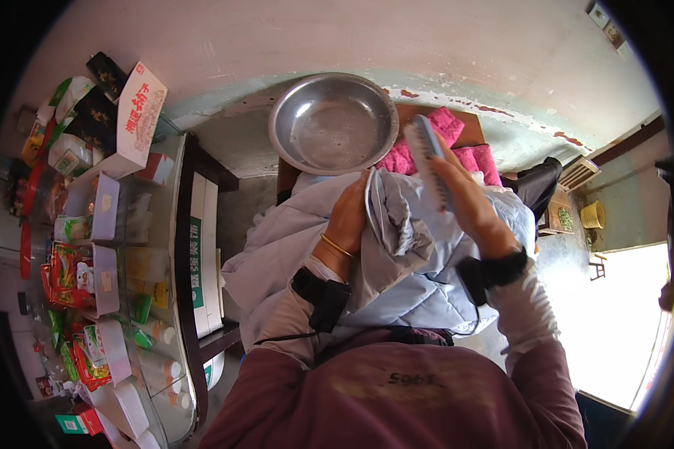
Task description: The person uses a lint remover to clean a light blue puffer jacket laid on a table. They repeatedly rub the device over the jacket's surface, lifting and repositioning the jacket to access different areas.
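A light grey quilted bedspread or comforter (292, 241) lies heaped across my lap, part of it over the wooden surface in front. My left hand (345, 224) grips a folded edge of this quilt, its fingers partly hidden by the cloth. In my right hand (466, 196) is a scrub brush (427, 163) with a blue-grey back and pale bristles. The brush is slightly blurred and held over the quilt, its bristles towards the left; I cannot tell whether they touch the cloth.
A steel basin (337, 129) stands on a wooden table (472, 120) against the wall, with pink fabric (477, 160) beside it. To the left, a glass display counter (168, 236) carries plastic bins (104, 280) of packaged goods. A yellow basket (592, 214) stands near the bright doorway.
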`<state>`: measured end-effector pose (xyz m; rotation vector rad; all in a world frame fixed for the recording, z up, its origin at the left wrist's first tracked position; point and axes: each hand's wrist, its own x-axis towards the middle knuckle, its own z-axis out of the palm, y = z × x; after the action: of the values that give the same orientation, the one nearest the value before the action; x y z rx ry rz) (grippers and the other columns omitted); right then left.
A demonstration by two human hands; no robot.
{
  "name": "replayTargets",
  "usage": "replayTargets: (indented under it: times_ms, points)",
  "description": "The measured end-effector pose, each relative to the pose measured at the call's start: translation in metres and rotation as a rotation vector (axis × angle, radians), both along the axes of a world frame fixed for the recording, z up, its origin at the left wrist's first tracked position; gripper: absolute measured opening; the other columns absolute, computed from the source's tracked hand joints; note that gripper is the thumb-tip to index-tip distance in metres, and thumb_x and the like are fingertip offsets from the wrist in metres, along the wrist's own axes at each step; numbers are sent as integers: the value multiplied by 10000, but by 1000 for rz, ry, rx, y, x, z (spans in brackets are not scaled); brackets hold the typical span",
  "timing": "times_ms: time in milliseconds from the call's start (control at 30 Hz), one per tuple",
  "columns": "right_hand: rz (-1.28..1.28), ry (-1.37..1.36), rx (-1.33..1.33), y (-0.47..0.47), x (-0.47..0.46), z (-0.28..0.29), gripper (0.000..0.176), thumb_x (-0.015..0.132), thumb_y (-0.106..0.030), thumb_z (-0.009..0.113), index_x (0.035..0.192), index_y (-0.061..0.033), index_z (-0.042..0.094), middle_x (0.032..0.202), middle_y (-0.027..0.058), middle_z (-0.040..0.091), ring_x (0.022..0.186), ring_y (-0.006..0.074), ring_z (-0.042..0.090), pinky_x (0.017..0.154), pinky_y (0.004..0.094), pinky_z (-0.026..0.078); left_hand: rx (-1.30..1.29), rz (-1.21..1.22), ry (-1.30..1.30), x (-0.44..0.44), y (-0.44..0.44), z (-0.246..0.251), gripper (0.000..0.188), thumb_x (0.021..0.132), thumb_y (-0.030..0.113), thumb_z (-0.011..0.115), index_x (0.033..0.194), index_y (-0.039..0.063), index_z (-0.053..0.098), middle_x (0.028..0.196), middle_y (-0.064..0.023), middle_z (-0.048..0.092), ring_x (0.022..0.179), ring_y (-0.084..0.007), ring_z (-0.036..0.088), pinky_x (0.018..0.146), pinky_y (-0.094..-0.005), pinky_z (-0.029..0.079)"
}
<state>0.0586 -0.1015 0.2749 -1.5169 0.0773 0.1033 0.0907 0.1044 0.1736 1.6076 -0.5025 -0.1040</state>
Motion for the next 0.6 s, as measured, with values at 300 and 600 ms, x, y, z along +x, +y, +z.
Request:
replayTargets:
  times_ms: [300,600]
  points:
    - [-98,100,243,-16,-87,12,432,876,-316,515,1113,41,572,947,124,640,853,199,605,737,321,478,-811,-227,497,5,30,56,359,1003,272,442,1166,-22,567,1111,-116,626,1023,-180,578,955,-317,431]
    - [-35,219,687,-1,-96,-1,593,822,-321,599,1280,23,442,1124,185,584,982,357,617,750,471,546,-694,-12,437,-1,33,57,212,970,152,531,1074,-1,633,1045,-34,638,965,-90,567,875,-229,435]
